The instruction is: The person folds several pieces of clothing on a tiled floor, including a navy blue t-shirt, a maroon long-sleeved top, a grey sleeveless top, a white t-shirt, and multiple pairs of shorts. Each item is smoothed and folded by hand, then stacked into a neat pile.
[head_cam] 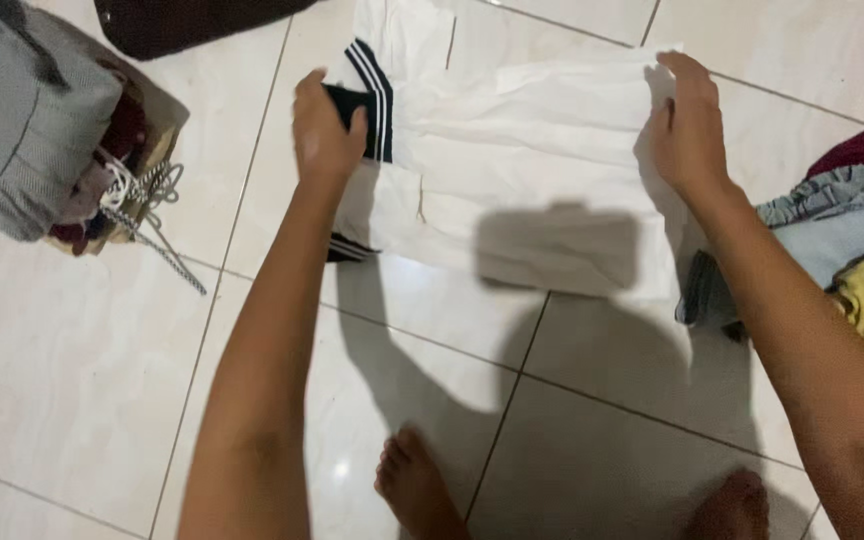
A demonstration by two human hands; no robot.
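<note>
Pressing left hand, right hand, white shirt

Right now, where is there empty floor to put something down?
Bare tile lies between the bag of clothes and the left arm, and below the white garment near the feet. It is crowded at the right, where the clothes pile sits, and where the left hand and right hand press the garment.

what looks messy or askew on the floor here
The white shirt with dark striped trim lies wrinkled and only part folded under the left hand and right hand. A patterned cord spills from the brown bag onto the tiles.
</note>
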